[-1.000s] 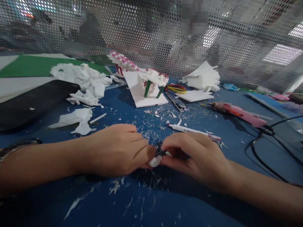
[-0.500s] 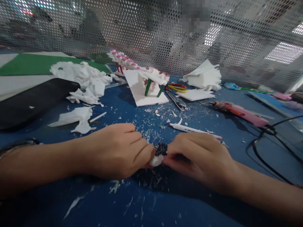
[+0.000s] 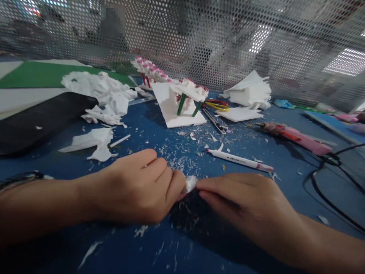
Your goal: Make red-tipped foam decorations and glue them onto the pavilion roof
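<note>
My left hand is closed around a small white piece, which pokes out past the thumb and index finger. It looks crumpled; its material I cannot make out, and the rest of it is hidden in the grip. At its right side, my right hand has its fingers stretched out, the index fingertip at the piece's edge and the thumb slightly apart below. Just beyond the right hand lies a white marker pen with a reddish tip. White shavings litter the blue table around both hands.
A white model with green legs stands on a white board. Nearby are scissors, a cutter knife and white sheets. A pink corded tool lies right; crumpled tissue and a black case lie left.
My right hand has moved slightly down and its fingers have straightened from a curled pinch. The white piece has turned upward in my left hand, and more of the marker shows.
</note>
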{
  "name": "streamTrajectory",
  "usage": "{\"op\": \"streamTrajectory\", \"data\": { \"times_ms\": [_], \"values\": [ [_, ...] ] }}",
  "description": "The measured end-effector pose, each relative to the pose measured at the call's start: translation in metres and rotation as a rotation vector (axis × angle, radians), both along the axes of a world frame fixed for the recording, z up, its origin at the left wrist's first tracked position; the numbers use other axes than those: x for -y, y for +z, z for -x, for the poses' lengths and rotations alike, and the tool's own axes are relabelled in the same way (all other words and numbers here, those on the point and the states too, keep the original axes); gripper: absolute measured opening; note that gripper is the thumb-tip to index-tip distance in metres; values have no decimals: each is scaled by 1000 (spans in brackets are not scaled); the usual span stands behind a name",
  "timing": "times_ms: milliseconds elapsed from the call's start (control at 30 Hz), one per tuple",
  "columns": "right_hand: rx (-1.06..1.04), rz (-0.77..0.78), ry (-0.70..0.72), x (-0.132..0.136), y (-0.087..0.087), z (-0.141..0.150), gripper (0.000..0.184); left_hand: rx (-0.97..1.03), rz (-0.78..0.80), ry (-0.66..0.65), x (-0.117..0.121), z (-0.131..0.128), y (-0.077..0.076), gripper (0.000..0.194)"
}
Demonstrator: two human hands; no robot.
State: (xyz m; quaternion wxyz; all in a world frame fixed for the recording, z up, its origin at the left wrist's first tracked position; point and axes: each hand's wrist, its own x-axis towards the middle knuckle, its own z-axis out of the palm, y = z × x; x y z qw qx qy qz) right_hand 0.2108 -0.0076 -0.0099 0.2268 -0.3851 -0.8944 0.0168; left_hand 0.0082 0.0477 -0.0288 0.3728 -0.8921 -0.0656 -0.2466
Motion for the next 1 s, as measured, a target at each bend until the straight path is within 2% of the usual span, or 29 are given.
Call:
{"op": "streamTrajectory", "data": {
  "times_ms": [300, 633, 1000],
  "values": [
    [-108, 46, -64, 5, 2, 5, 14, -45, -14, -16, 1, -4, 12, 36],
    [-3, -95, -58, 4, -1, 6, 24, -60, -37, -10, 2, -3, 11, 32],
    [15, -95, -51, 4, -2, 6, 22, -94, -53, -25, 3, -3, 11, 28]
  ]
}}
